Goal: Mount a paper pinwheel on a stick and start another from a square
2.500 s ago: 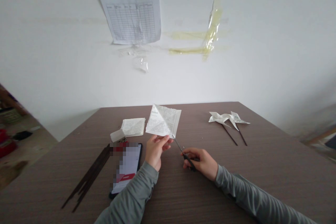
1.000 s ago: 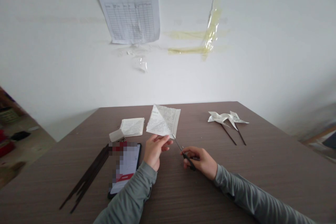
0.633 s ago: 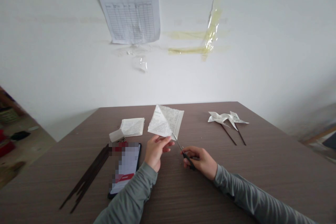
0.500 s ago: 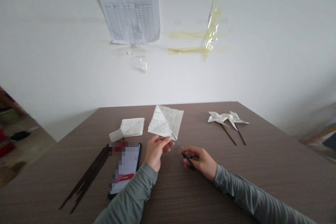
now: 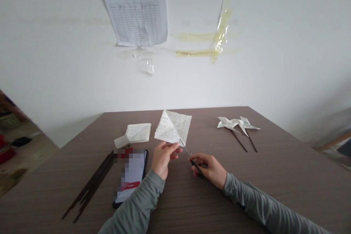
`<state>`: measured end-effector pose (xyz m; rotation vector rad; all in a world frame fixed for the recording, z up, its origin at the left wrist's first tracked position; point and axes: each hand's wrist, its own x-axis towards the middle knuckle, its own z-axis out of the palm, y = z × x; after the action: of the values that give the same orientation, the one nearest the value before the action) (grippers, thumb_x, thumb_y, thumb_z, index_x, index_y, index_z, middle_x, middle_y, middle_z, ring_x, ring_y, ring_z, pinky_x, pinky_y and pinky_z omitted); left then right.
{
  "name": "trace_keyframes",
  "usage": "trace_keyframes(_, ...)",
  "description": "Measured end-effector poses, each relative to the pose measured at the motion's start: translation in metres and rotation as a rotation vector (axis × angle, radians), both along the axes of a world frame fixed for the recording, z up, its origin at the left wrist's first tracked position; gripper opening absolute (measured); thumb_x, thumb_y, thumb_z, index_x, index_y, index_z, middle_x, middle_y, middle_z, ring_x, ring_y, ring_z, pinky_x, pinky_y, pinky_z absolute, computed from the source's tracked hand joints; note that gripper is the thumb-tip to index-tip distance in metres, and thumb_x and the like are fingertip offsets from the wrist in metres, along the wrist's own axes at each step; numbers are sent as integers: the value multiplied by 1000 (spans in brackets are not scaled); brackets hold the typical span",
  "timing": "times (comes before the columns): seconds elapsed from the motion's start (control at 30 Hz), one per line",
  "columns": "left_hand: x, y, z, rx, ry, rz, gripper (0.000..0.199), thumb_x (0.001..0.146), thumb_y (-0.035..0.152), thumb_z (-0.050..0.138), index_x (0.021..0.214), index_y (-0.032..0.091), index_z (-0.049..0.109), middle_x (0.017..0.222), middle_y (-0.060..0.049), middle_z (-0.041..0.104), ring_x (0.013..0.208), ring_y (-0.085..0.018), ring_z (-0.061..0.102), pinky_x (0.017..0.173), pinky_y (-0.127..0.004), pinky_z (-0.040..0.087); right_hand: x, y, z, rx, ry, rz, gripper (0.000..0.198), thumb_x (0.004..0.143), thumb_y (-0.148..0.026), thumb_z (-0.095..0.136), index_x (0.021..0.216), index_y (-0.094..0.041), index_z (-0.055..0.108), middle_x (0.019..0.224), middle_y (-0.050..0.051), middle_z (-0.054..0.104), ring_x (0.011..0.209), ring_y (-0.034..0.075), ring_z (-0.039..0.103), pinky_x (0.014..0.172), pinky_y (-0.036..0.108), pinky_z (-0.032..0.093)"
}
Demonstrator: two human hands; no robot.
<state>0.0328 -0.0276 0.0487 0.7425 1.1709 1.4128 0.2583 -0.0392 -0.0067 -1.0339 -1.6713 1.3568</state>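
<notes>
Pinched by its near edge in my left hand [image 5: 163, 156] is a square of printed paper [image 5: 172, 126] with a diagonal crease, held up over the table. My right hand [image 5: 210, 168] is closed round the black handles of a pair of scissors [image 5: 189, 153]. Their blades meet the paper at its near corner, just beside my left fingertips. Whether the blades are apart there is too small to tell.
On the brown table [image 5: 175, 204], a phone [image 5: 133, 175] and several dark thin sticks [image 5: 93, 182] lie left, below a stack of paper squares [image 5: 138, 132]. Two paper pinwheels [image 5: 233, 122] on sticks lie right. A wall [image 5: 192, 84] rises behind, with a taped printed sheet [image 5: 137, 18].
</notes>
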Motion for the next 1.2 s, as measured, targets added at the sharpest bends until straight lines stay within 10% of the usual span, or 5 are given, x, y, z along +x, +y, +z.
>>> trace_keyframes(0.4,1,-2,3,-8,21,-10,38,71,17,118,79,20,81,82,-3,93,68,-20,90,53,-20,56,-2,-4,10,8,-38,-26,62,90,-81,101,118,-27,88,90,14,95,80,34,84,84,50,71)
trace_keyframes(1.2,8,-3,-9,95,-62,98,55,49,48,122,81,21,86,85,-5,90,79,-22,85,62,-25,58,-14,-6,6,43,-35,-67,45,87,-64,103,112,-30,89,82,7,90,76,35,86,82,49,73)
